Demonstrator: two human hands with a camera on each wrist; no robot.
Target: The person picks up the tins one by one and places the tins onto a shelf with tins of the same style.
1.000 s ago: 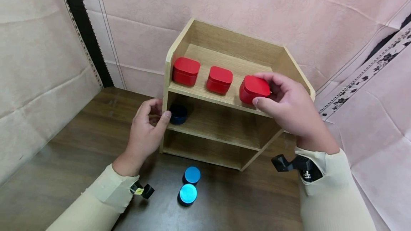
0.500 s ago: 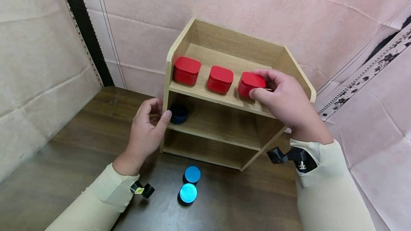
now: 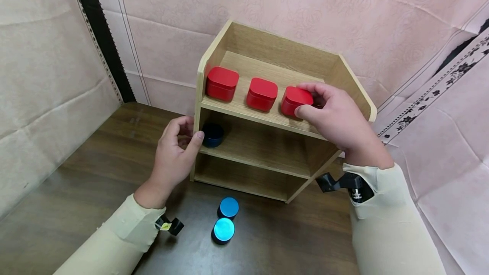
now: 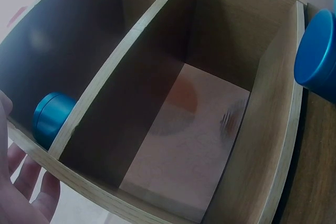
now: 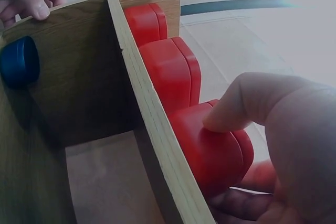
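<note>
While the right hand (image 3: 336, 116) pinches the rightmost red box (image 3: 296, 100) between thumb and fingers, that box sits at the front of the top level of the wooden shelf unit (image 3: 263, 156). Smooth and glossy, with rounded corners and a lid seam, it matches the middle red box (image 3: 261, 94) and the left red box (image 3: 222, 84), lined up apart toward the unit's left end. The unit has pale, fine-grained wood with lighter edges. The left hand (image 3: 173, 152) grips its left side panel, thumb at the front edge and fingers outside. Just inside that panel, on the middle level, stands a round blue tin (image 3: 212, 136) with a metallic sheen. On the dark wood-grain table (image 3: 286, 241) before the unit are a far blue-lidded tin (image 3: 229, 208) and a near blue-lidded tin (image 3: 223, 230), close together. Below the unit's left side, a wrist mount (image 3: 175, 227) bears a yellow tag (image 3: 166, 227), its marks too small to read. Creased pink cloth (image 3: 172, 12) with faint roses hangs behind the unit; a border of dark flowers (image 3: 439, 86) runs to its right. The right hand partly hides the unit's upper right end.
</note>
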